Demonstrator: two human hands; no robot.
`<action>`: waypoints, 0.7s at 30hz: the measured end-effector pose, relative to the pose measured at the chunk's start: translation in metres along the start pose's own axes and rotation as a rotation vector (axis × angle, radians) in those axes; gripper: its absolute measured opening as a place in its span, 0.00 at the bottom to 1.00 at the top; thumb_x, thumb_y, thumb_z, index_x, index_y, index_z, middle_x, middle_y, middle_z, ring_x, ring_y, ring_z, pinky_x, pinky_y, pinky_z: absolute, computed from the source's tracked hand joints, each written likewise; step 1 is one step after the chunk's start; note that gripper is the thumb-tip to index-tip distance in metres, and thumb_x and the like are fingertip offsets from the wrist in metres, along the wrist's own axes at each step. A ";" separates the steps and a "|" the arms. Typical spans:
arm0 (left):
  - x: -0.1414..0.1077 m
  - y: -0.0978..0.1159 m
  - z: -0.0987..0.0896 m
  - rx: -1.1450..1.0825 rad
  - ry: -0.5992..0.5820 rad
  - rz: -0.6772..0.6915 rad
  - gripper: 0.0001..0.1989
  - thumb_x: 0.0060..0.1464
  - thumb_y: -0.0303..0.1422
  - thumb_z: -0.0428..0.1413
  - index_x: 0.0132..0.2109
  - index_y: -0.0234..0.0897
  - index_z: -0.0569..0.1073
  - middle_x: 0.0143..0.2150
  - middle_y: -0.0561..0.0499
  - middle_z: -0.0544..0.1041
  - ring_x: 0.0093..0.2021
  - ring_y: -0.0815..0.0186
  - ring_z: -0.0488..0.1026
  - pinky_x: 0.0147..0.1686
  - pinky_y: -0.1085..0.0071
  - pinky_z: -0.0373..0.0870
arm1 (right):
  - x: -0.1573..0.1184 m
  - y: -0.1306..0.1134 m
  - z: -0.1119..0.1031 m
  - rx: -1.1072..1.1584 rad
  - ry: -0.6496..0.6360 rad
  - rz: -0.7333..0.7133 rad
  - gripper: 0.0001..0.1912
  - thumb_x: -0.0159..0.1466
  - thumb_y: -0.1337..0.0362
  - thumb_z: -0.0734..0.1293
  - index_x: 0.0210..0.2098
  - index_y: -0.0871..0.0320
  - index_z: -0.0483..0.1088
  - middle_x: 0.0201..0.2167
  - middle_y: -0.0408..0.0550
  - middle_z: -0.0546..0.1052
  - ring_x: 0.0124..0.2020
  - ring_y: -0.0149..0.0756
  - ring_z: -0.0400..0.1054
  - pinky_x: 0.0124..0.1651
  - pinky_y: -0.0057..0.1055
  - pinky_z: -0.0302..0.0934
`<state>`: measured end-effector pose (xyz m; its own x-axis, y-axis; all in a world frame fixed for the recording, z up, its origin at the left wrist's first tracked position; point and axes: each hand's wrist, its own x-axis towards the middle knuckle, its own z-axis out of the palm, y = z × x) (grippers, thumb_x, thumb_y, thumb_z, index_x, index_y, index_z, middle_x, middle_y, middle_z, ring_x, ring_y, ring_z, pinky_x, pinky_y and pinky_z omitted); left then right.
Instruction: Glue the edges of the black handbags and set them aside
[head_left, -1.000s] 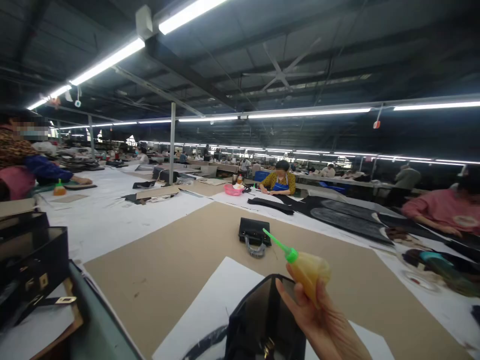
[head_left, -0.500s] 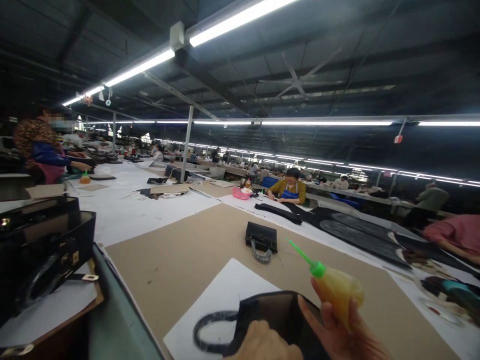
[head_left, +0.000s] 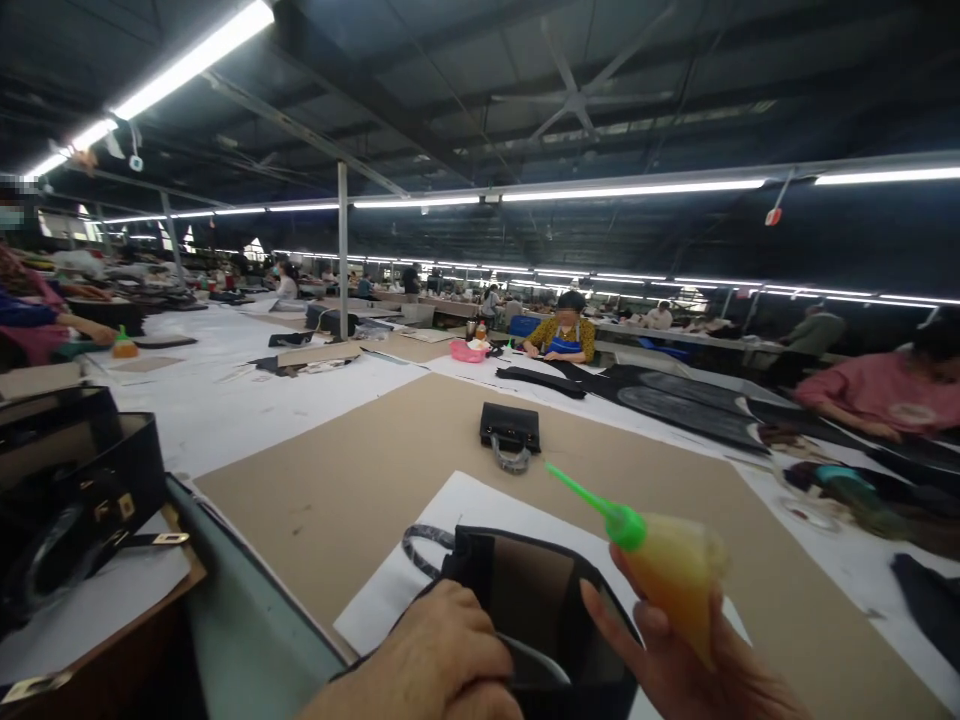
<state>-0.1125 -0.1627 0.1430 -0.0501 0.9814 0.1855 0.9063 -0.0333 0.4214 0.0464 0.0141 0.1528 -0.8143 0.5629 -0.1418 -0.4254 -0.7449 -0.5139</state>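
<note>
A squeeze bottle (head_left: pixel 667 570) of amber liquid, with a long green nozzle, is gripped in my right hand (head_left: pixel 675 640). Its nozzle points up and left, and my index finger stretches down along the right rim of a black handbag (head_left: pixel 540 560). The bag's mouth gapes toward me, showing a brown lining. My left hand (head_left: pixel 442 640) is curled over the bag's left side, its fingertips partly hidden. A wrapped loop handle (head_left: pixel 424 550) sticks out past the bag's far left, over a white sheet (head_left: pixel 450 500).
Further back on the brown board (head_left: pixel 360 440) lies a small black handbag (head_left: pixel 510 428). More black bags (head_left: pixel 75 470) with gold fittings stand at left. Co-workers sit across the table and at right; another stands at left. Black cut pieces (head_left: pixel 667 400) cover the right side.
My view has dipped, so the scene sits higher. My left hand has moved left along the bag, and more of the bag's inside shows. The bottle stays in my right hand.
</note>
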 end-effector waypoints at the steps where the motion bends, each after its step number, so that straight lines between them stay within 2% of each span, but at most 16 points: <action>1: -0.001 0.003 -0.002 -0.068 0.028 -0.034 0.09 0.56 0.38 0.55 0.30 0.40 0.72 0.32 0.54 0.76 0.37 0.68 0.70 0.39 0.74 0.61 | 0.000 -0.001 0.003 -0.011 0.018 -0.003 0.22 0.46 0.60 0.80 0.40 0.54 0.75 0.43 0.49 0.78 0.28 0.35 0.74 0.50 0.49 0.67; 4: -0.001 0.013 -0.005 -0.238 0.186 -0.220 0.07 0.57 0.33 0.51 0.32 0.39 0.71 0.34 0.53 0.74 0.37 0.68 0.69 0.37 0.74 0.62 | 0.001 -0.003 0.011 -0.023 0.032 -0.009 0.23 0.44 0.60 0.80 0.39 0.54 0.76 0.40 0.48 0.80 0.28 0.36 0.74 0.51 0.51 0.65; 7: 0.004 0.017 -0.004 -0.273 0.310 -0.423 0.02 0.51 0.28 0.51 0.31 0.38 0.65 0.35 0.52 0.71 0.36 0.66 0.67 0.36 0.71 0.61 | 0.004 0.002 0.018 0.033 -0.022 -0.020 0.18 0.51 0.61 0.78 0.39 0.57 0.75 0.38 0.47 0.80 0.27 0.33 0.73 0.54 0.55 0.59; 8: 0.006 0.017 -0.004 -0.251 0.329 -0.483 0.03 0.49 0.27 0.51 0.31 0.39 0.63 0.35 0.52 0.70 0.36 0.65 0.67 0.36 0.70 0.61 | 0.005 0.005 0.019 0.052 -0.031 -0.021 0.15 0.52 0.62 0.77 0.38 0.57 0.75 0.37 0.47 0.80 0.27 0.32 0.73 0.54 0.56 0.59; 12: 0.013 0.014 -0.006 -0.135 0.304 -0.679 0.13 0.43 0.29 0.53 0.38 0.39 0.60 0.40 0.49 0.68 0.39 0.61 0.66 0.37 0.66 0.61 | 0.005 0.011 0.019 0.069 -0.031 -0.031 0.12 0.53 0.64 0.76 0.37 0.59 0.75 0.36 0.50 0.80 0.27 0.32 0.73 0.54 0.56 0.59; 17: 0.019 0.010 -0.014 0.032 0.286 -0.722 0.19 0.40 0.31 0.56 0.42 0.35 0.63 0.46 0.44 0.67 0.49 0.55 0.63 0.47 0.60 0.60 | 0.002 0.009 0.013 0.067 -0.035 0.028 0.18 0.51 0.64 0.77 0.40 0.60 0.74 0.37 0.50 0.80 0.27 0.33 0.73 0.54 0.57 0.58; 21: 0.015 0.003 -0.018 0.080 0.192 -0.829 0.23 0.40 0.37 0.58 0.44 0.31 0.65 0.45 0.40 0.70 0.48 0.51 0.66 0.45 0.59 0.63 | 0.005 0.008 0.010 0.088 -0.044 0.035 0.16 0.51 0.64 0.78 0.37 0.58 0.75 0.37 0.48 0.80 0.26 0.33 0.73 0.52 0.57 0.61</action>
<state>-0.1176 -0.1511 0.1628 -0.7741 0.6330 -0.0049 0.5714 0.7021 0.4249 0.0351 0.0073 0.1569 -0.8451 0.5209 -0.1204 -0.4277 -0.7938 -0.4323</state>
